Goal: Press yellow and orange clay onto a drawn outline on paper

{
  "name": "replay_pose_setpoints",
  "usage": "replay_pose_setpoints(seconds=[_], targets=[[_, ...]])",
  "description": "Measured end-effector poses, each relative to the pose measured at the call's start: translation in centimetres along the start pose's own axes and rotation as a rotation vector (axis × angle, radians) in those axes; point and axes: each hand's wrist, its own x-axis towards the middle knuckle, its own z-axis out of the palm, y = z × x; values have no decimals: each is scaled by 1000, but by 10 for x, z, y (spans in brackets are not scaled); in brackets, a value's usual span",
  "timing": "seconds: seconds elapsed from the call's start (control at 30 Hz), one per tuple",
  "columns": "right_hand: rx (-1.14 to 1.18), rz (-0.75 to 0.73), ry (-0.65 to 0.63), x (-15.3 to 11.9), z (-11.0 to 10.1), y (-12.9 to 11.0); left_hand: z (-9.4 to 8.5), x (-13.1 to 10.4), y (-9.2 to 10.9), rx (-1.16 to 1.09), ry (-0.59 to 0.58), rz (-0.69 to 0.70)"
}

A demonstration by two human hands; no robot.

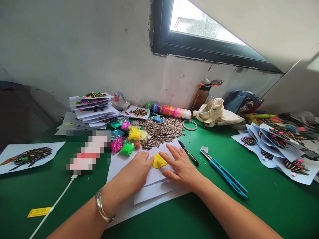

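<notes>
A flattened yellow piece of modelling clay [159, 160] lies on white paper [152, 196] in front of me. My right hand [183, 167] is open, fingers spread, with the index fingertip on the clay's right side. At the clay's left edge is my left hand [133, 172], resting on the paper with fingers bent and partly hidden; it appears to hold nothing. A silver bangle [101, 205] circles my left wrist. Just beyond the hands, a heap of striped sunflower seeds [161, 131] borders bags of coloured clay, among them a green one [127, 148] and a yellow one [134, 133].
Right of the paper lie a black pen [188, 152] and a blue utility knife [224, 174]. A tape roll [189, 125] sits behind them. Seed pictures [281, 146] are piled at right, with another stack [92, 108] at back left. A white cable [59, 199] crosses the left side.
</notes>
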Motion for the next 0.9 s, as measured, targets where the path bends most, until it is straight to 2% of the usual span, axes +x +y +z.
replay_pose_setpoints(seconds=[0.9], targets=[[-10,120,-135,10,-5,-11,7,2,-5,2,2,16]])
